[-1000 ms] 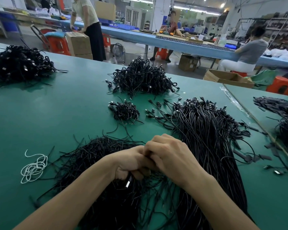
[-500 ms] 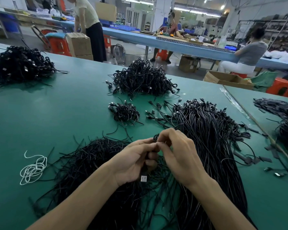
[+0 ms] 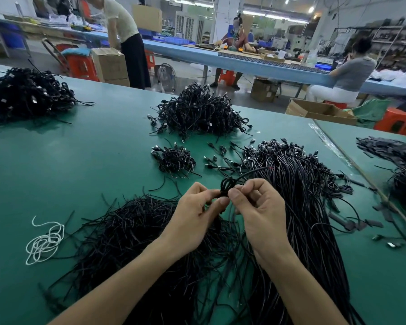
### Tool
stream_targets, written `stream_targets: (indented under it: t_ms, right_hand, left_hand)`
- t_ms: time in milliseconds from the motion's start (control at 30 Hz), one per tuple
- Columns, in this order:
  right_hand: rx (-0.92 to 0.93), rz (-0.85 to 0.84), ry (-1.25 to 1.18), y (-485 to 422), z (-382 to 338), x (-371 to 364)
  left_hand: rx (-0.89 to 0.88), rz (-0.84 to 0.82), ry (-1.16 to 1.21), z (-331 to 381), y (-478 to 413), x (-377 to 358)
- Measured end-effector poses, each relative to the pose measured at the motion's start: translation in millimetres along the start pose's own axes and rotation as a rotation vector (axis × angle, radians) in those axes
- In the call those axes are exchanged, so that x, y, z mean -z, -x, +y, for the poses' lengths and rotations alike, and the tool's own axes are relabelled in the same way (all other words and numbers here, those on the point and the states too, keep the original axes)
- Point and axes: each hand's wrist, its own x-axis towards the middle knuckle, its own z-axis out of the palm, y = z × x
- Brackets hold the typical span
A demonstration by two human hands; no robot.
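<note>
Workshop, green table [image 3: 103, 160]. The left hand [image 3: 192, 219] and right hand [image 3: 260, 214] meet at centre frame, fingertips together, both pinching one small coil [image 3: 226, 185] of black cable held just above the table. Apparently done: the big pile [image 3: 197, 111] of coils at upper centre and the small pile [image 3: 174, 158] below it. Apparently left: the heap [image 3: 302, 184] of straight cables at right. Whether the coil is tied cannot be told.

The left hand [image 3: 192, 221] and right hand [image 3: 260, 214] are bare, as are both forearms [image 3: 131, 275].
</note>
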Motion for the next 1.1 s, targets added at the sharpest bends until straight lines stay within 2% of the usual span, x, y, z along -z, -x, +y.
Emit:
stream_targets:
  t_ms: [67, 233, 367, 500, 633, 767, 900, 1000, 1100]
  right_hand:
    - [-0.04, -0.004, -0.078, 0.2, -0.8, -1.2]
    - [-0.228, -0.027, -0.237, 0.6, -0.9, -0.6]
    - [-0.292, -0.058, -0.224, -1.3, -2.6, 2.6]
    - [-0.29, -0.071, -0.215, 0.0, -4.1, 5.9]
    - [-0.297, -0.077, -0.151, 2.2, 0.0, 6.8]
    - [-0.292, -0.053, -0.067, 2.2, 6.2, 5.9]
    - [-0.29, -0.057, 0.001, 0.3, 9.8, 10.6]
    - [-0.318, -0.047, -0.017, 0.4, 12.1, 10.8]
    - [-0.372, -0.015, -0.088, 0.6, 12.9, 8.1]
  left_hand:
    - [-0.07, 0.036, 0.005, 2.5, 1.2, -2.6]
    - [-0.08, 0.136, 0.049, 2.8, 6.7, -8.9]
    - [-0.111, 0.204, 0.086, 4.4, 14.4, -13.4]
    - [-0.033, 0.183, 0.145, 7.1, 15.9, -13.4]
    - [0.066, 0.195, 0.326, 11.9, 11.7, -6.9]
    - [0.124, 0.188, 0.216, 11.4, 2.1, 3.6]
    - [0.12, 0.046, 0.302, 8.7, 3.5, 11.3]
    - [0.034, 0.06, 0.163, 4.2, 7.2, 9.9]
    - [-0.194, 0.157, -0.126, 1.2, 10.8, 5.2]
